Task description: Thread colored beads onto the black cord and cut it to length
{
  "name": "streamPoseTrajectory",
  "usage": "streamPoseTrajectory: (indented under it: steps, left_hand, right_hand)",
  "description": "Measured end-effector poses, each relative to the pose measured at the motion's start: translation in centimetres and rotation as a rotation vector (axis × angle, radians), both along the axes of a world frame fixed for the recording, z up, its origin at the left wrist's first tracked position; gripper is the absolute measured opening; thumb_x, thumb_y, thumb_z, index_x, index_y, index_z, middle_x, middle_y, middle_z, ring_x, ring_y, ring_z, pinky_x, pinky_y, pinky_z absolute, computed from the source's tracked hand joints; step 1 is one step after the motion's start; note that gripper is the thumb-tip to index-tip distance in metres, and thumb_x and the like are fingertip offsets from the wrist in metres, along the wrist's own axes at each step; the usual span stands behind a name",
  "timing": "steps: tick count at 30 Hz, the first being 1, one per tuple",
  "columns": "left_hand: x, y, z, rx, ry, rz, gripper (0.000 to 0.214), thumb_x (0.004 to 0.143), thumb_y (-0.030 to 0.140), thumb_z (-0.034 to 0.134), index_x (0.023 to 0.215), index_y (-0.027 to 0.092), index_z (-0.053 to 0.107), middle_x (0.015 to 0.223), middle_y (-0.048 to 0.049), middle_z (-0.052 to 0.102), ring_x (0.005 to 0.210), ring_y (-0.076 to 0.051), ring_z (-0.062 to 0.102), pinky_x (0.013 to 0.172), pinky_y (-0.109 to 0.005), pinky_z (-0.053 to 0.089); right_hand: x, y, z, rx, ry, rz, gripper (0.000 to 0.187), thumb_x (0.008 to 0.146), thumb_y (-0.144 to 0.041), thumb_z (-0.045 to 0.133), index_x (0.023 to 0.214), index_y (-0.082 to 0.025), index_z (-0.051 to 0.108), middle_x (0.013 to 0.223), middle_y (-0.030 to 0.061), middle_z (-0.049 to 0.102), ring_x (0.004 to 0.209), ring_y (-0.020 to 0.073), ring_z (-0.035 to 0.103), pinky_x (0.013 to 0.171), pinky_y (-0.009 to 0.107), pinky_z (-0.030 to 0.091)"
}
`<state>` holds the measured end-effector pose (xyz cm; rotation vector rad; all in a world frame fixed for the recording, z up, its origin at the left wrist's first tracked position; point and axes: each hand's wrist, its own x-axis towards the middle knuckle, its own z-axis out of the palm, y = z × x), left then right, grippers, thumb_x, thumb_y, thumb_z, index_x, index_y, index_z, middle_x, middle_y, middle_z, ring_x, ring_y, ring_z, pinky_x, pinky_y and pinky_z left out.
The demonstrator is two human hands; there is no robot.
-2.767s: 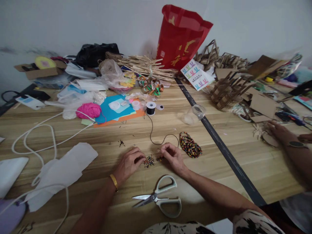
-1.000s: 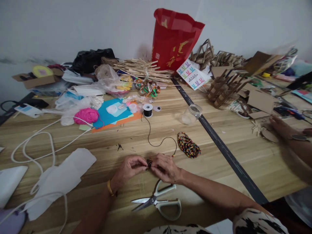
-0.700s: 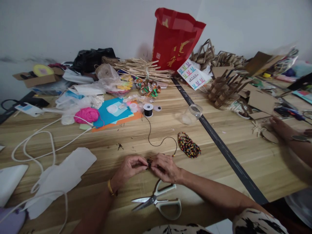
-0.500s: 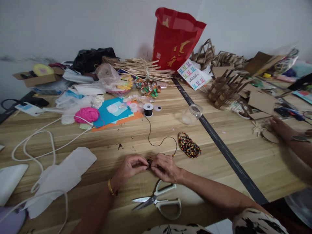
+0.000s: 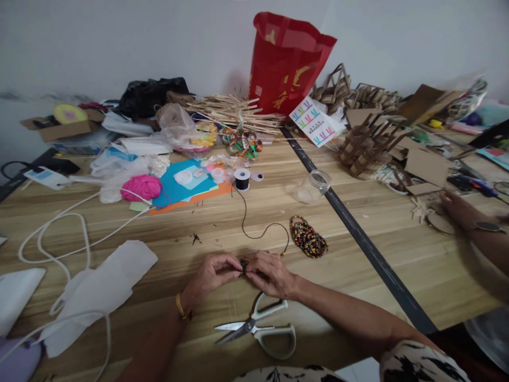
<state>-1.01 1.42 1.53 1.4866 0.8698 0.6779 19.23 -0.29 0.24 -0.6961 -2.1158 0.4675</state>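
My left hand (image 5: 212, 275) and my right hand (image 5: 269, 274) meet just above the wooden table (image 5: 397, 249), both pinched on a small cluster of coloured beads (image 5: 243, 263) held between the fingertips. A thin black cord (image 5: 247, 223) runs from the beads up to a black spool (image 5: 241, 179). A pile of coloured beads (image 5: 308, 237) lies to the right of my right hand. White-handled scissors (image 5: 260, 329) lie open just below my hands.
Another person's hand (image 5: 461, 208) with a wristwatch rests at the right edge among cardboard pieces. A clear jar (image 5: 312, 187), pink yarn (image 5: 141, 187), blue paper (image 5: 178, 185), white cable (image 5: 59, 233), white sheet (image 5: 99, 286) and a red bag (image 5: 289, 61) surround the work spot.
Since 2.8 s ago my hands lifted the bead cluster off the table and came together, nearer to me. Over the last second they have stayed almost still.
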Motion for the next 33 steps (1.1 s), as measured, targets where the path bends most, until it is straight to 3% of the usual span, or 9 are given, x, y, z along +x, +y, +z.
streamPoseTrajectory:
  steps: [33]
  left_hand:
    - [0.11, 0.00, -0.26, -0.092, -0.009, 0.022, 0.014, 0.069, 0.025, 0.071, 0.074, 0.013, 0.067, 0.079, -0.0047, 0.068, 0.076, -0.016, 0.062, 0.075, -0.028, 0.050]
  right_hand:
    - [0.10, -0.02, 0.13, 0.017, -0.018, -0.001, 0.011, 0.090, -0.017, 0.047, 0.084, -0.016, 0.055, 0.073, 0.0057, 0.061, 0.068, 0.0147, 0.053, 0.062, 0.024, 0.046]
